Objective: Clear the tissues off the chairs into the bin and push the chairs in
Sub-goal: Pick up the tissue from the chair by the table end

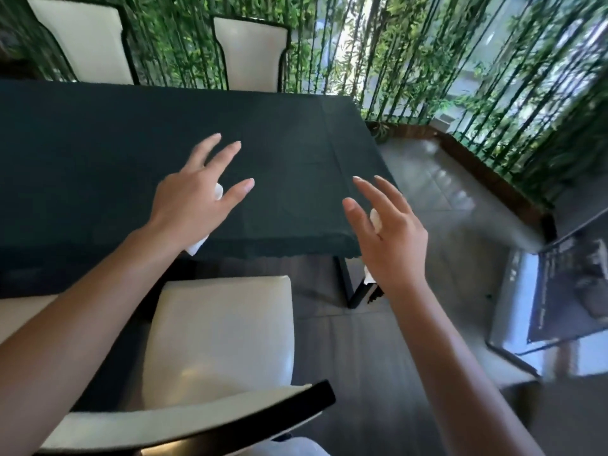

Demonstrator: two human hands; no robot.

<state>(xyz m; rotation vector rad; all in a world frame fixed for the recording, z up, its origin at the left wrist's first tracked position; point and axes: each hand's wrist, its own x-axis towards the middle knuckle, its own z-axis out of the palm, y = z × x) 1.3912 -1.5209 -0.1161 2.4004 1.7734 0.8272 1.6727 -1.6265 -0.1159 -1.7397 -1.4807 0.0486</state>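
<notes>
While both hands hover over the near edge of the table (131, 133), the step in hand looks like carrying tissues to a bin, not in view. Left hand (194, 199) has fingers spread, yet a white tissue (218, 191) shows tucked under the palm; right hand (388, 232) likewise, with another tissue (375, 218) peeking out. Exact grip: cannot tell. Near chair (223, 330) seat looks bare and not pushed in; next move calls for finding the bin.

Glossy cream leather-look chair seat (220, 330), matt dark green cloth tablecloth (98, 153), soft white paper tissue (197, 246), smooth grey floor tiles (421, 179)
</notes>
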